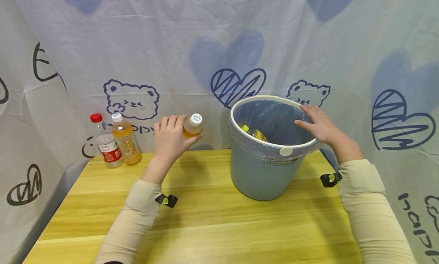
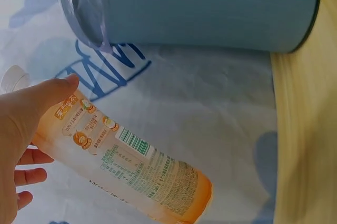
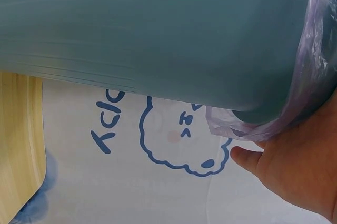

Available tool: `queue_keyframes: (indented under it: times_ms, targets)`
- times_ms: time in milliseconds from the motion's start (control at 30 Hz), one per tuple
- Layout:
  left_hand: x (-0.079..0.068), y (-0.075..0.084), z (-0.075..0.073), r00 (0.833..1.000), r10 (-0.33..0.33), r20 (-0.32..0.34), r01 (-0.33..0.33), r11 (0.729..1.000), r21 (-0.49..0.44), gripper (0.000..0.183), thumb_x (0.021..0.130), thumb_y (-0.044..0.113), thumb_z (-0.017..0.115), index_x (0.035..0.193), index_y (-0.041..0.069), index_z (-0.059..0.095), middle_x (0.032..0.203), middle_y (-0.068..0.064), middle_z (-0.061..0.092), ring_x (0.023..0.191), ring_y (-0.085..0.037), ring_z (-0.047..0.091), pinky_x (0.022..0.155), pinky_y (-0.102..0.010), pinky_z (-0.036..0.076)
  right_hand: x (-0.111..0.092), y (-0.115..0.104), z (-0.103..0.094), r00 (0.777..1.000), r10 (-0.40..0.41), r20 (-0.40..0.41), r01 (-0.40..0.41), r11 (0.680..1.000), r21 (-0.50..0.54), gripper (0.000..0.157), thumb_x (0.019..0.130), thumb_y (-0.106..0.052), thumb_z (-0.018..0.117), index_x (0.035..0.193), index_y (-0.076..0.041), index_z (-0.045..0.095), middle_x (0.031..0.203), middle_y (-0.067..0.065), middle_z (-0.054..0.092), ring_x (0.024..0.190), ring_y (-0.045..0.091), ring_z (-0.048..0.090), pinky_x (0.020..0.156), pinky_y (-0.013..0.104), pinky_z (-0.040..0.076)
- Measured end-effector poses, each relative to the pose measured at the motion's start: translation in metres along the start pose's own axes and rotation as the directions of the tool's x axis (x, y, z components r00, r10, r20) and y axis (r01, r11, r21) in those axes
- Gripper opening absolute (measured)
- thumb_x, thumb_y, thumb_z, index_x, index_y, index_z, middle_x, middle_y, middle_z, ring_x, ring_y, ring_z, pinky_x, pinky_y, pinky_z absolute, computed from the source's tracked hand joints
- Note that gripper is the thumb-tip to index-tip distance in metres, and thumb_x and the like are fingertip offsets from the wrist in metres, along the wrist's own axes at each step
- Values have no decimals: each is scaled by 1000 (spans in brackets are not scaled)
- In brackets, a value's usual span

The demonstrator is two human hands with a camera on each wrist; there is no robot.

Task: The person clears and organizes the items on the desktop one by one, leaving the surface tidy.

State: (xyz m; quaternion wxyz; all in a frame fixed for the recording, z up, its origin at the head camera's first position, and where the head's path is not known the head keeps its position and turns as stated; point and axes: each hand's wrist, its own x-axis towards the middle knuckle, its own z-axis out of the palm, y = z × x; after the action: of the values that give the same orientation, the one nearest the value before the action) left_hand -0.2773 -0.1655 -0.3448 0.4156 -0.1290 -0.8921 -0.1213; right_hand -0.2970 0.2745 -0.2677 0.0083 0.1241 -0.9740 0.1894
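Observation:
My left hand [image 1: 169, 137] grips a bottle of orange drink [image 2: 129, 155] near its white-capped neck and holds it up, left of the bin. Tilted in the left wrist view, the bottle shows its label and barcode. A grey-blue trash bin [image 1: 262, 178] with a white rim and a clear plastic liner [image 3: 303, 95] stands on the table. At the bin's right edge, my right hand [image 1: 320, 126] rests on the rim with fingers extended. Inside the bin lies a yellow-capped bottle [image 1: 253, 132], partly hidden by the front rim.
At the table's back left stand a red-capped clear bottle [image 1: 109, 146] and a white-capped bottle of orange drink [image 1: 127, 142], side by side. A printed curtain [image 1: 178, 47] hangs behind the wooden table [image 1: 212, 226].

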Motion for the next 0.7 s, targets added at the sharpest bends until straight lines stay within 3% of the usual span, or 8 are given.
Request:
queue_keyframes:
  times_ms: [300,700]
  targets:
    - [11,17,-8,991,95,-95,-94,995,13,76,65,59,82,119,10,62,110,-12,66,100,-32,54,77,-46,37,-1,-1,0,1000,2,-6,-2,1000,0,76,101,-48,38,156,-4,9,160,29,0,148,48,-7,115,67,1]
    - [23,33,-20,969,180,-170,-178,984,26,78,64,60,83,121,9,62,113,-11,66,101,-31,55,77,-44,37,-1,-1,0,1000,2,-2,-2,1000,-1,76,101,-48,38,156,-4,9,160,28,0,148,48,-7,115,67,1]
